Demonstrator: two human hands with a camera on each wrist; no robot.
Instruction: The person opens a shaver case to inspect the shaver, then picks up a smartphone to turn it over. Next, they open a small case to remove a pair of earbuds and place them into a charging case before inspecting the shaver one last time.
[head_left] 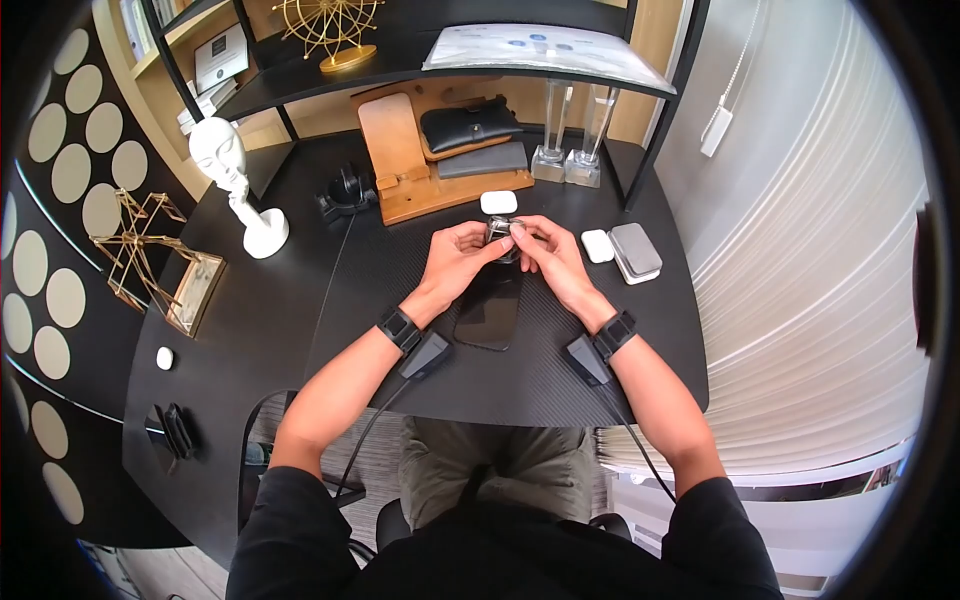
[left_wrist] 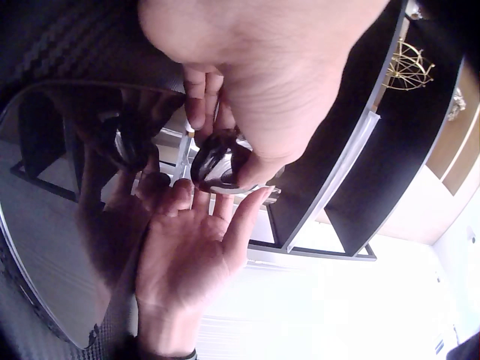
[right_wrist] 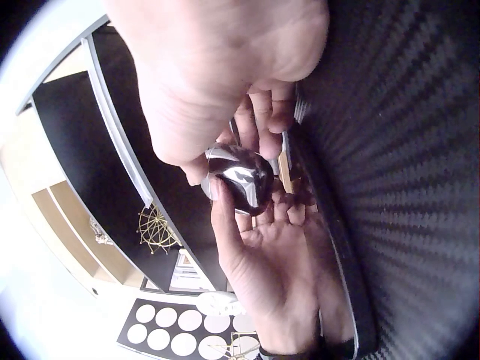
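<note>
Both hands meet over the middle of the black desk. Between them is a small, rounded, glossy dark object [head_left: 503, 233] with silvery reflections; its exact kind I cannot tell. My left hand [head_left: 457, 258] pinches it from the left, thumb on its near face. From the other side my right hand [head_left: 556, 260] grips it with thumb and fingers. The wrist views show the shiny object [right_wrist: 244, 176] held between both thumbs and the fingertips. Below the hands a dark phone [head_left: 487, 318] lies flat, its glossy screen mirroring them in the left wrist view.
Just beyond the hands lies a white case [head_left: 498, 202], before a wooden stand [head_left: 393, 135] holding a black pouch [head_left: 468, 126]. To the right are another white case [head_left: 597, 246] and a grey box [head_left: 636, 250]. A white sculpture [head_left: 266, 234] stands left, under a black shelf [head_left: 390, 62].
</note>
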